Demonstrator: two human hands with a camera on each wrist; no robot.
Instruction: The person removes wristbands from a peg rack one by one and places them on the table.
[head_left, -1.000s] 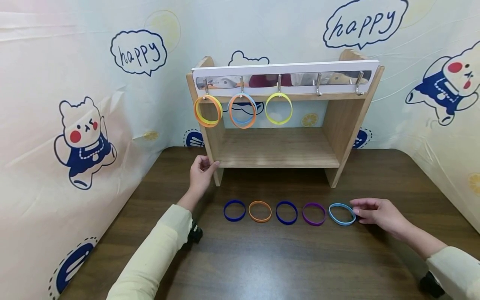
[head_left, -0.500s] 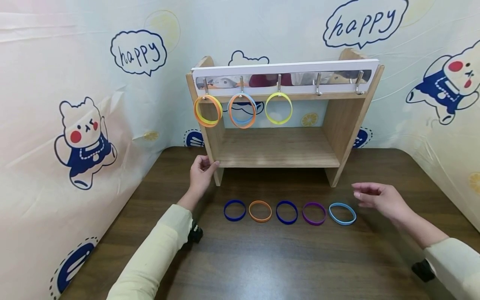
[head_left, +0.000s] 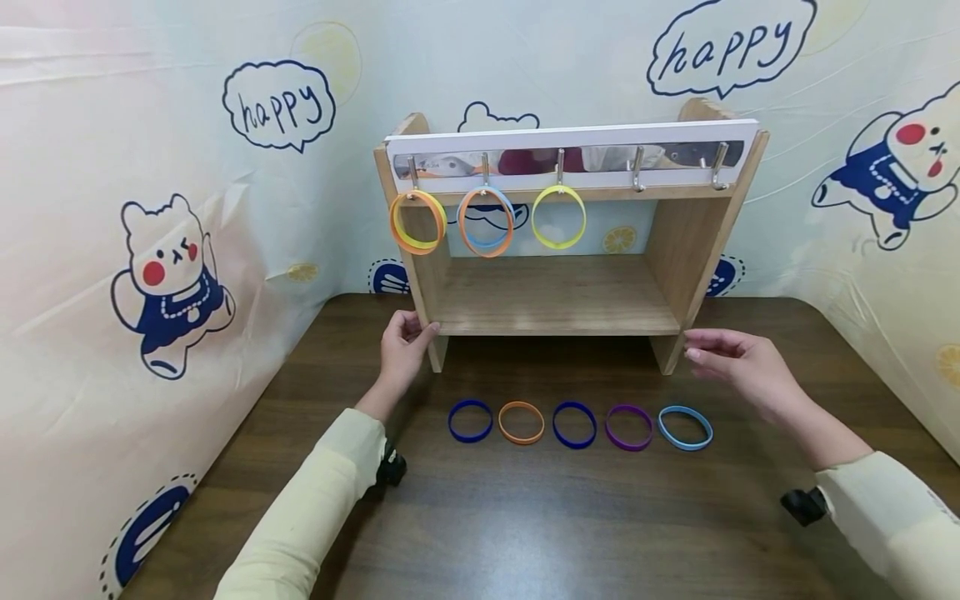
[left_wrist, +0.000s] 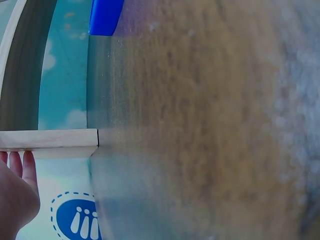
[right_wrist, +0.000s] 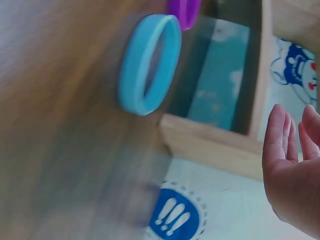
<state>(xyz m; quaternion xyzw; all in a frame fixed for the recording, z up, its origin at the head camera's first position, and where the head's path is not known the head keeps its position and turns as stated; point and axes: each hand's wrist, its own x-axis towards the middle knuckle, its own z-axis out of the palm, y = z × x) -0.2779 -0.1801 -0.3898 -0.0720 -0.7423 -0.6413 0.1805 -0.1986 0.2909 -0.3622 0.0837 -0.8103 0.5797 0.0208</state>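
My left hand (head_left: 402, 352) grips the lower left side panel of a wooden shelf (head_left: 558, 296), thumb at the front edge and fingers along the outer face. Close to the shelf's right leg, my right hand (head_left: 742, 367) is raised above the table with loosely extended fingers and holds nothing. Nearest to it lies a light blue wristband (head_left: 685, 447), left in a row with a purple wristband (head_left: 628, 447), two dark blue ones and an orange wristband (head_left: 521, 441). In the right wrist view, the fingers and thumb (right_wrist: 311, 125) stand apart beside the panel.
A white-framed strip (head_left: 600, 178) with several metal hooks runs across the shelf's top. Yellow and orange bands (head_left: 402, 240) hang on its left hook, blue and orange on the second, a yellow band (head_left: 558, 245) on the third. A printed cloth (head_left: 300, 183) surrounds the table.
My right hand has left the light blue wristband and moved up and forward to the shelf's right leg. The left hand stays on the side panel.
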